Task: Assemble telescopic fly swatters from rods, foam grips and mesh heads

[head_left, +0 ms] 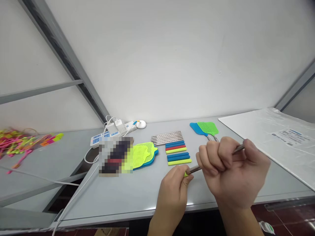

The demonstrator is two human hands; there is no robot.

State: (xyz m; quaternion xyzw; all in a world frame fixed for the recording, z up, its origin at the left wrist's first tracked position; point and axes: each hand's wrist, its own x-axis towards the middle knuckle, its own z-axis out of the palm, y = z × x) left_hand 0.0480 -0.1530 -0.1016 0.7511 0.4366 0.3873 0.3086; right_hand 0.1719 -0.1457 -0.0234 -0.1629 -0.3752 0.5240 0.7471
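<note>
Tabletop (105, 200), front edge: rod (194, 169) slants up rightward, right hand (233, 175) wrapped round it, left hand (173, 188) gripping sleeve (186, 174) at lower end

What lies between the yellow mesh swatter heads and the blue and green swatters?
Metal rods and, nearer the wearer, blue, red and yellow tubes, as the head view shows.

A white wall (157, 62) (faintly marked) rises behind the grey table (118, 196).
</note>
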